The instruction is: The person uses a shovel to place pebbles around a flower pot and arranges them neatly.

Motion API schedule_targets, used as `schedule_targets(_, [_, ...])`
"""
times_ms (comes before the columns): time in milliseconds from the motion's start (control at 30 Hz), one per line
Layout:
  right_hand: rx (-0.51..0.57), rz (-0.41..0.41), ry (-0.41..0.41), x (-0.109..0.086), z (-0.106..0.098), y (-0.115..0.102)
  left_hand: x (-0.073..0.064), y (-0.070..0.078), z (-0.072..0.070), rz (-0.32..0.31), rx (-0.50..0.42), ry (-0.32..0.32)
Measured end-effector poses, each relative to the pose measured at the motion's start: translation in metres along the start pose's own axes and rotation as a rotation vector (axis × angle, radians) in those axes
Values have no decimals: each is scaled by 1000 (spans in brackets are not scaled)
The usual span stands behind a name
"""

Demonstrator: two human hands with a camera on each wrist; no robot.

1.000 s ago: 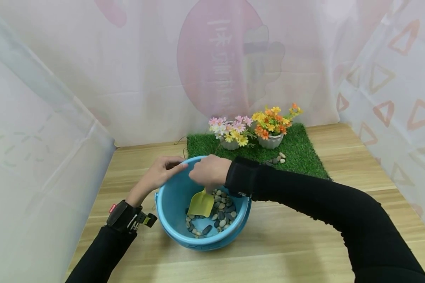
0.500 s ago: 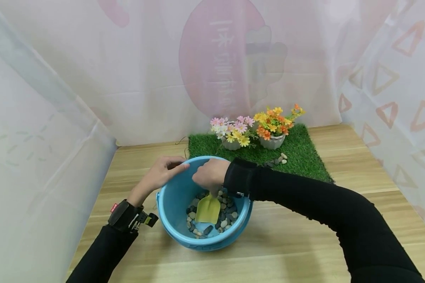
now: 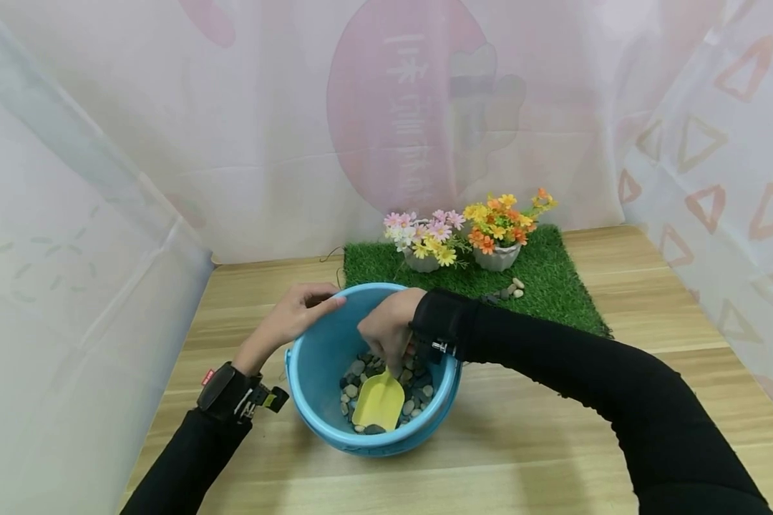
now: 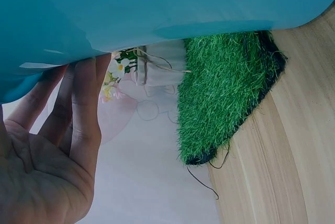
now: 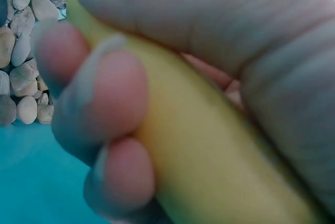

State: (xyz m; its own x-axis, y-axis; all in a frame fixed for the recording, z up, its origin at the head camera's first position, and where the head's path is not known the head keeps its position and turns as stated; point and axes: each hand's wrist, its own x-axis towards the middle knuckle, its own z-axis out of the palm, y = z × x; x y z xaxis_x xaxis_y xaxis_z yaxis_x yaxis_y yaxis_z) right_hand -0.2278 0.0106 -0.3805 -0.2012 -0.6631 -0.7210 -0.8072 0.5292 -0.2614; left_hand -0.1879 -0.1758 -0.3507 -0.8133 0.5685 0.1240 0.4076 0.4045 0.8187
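A blue bucket stands on the wooden table with grey, black and cream pebbles in its bottom. My right hand reaches inside and grips the handle of a yellow toy shovel. In the right wrist view, the fingers curl round that thick yellow handle. The blade points toward the near wall, low among the pebbles. My left hand holds the bucket's far left rim, thumb on top. Its fingers press the outer wall in the left wrist view.
Behind the bucket lies a green artificial grass mat. On it stand a pot of pink, white and yellow flowers, a pot of orange and yellow flowers, and a small group of pebbles. White printed curtains enclose the table.
My right hand has gone deeper into the bucket and slightly right. The shovel blade has moved right and toward the near wall. My left hand stays on the rim.
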Motion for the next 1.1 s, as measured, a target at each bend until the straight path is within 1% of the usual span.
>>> schedule_targets(200, [36,-31,-34,6,-1,8,1,0,0,14,-7,-7])
schedule_targets(333, [57,-52,-21,3,-3,9,2,0,-1,30,-8,-7])
schedule_targets(400, [72,-63,-9,-11,-7,1,2,-1,-1,31,-10,-6])
schedule_targets(500, [100,-80,2,-17,-11,1,2,-1,-1,24,-16,-7])
schedule_targets(567, [108,-89,-12,-27,-15,-5,2,-1,-1,15,-16,-4])
schedule_targets(633, [117,-93,2,-18,-12,3,2,-1,-1,12,-16,-4])
schedule_targets(733, [122,-104,9,-34,-17,-7,2,-1,-1,13,-14,-2])
schedule_targets(800, [136,-118,23,-39,-17,-8,2,-1,0,15,-11,-2])
schedule_targets(867, [147,-139,8,-53,-24,-16,1,-1,0,16,-12,-2])
schedule_targets(1100, [178,-186,26,-64,-27,-16,1,-1,0,14,-22,-7])
